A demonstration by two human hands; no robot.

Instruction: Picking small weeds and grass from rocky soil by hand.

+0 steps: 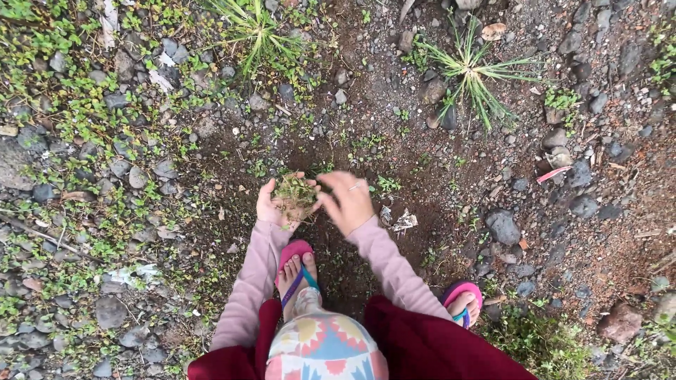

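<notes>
My left hand (273, 206) is cupped palm up and holds a clump of pulled weeds (296, 191) with soil and roots. My right hand (347, 200) hovers just right of the clump, fingers bent and blurred, its fingertips touching the weeds; a ring sits on one finger. Both arms wear pink sleeves. Below the hands lies a patch of bare brown soil (366, 162).
My feet in pink flip-flops (296, 271) (462, 301) stand on the soil. Grass tufts (472, 74) (257, 32) grow farther out. Grey stones (501, 226) and low green weeds (84, 112) cover the ground at left and right. Scraps of white litter (405, 222) lie near my right hand.
</notes>
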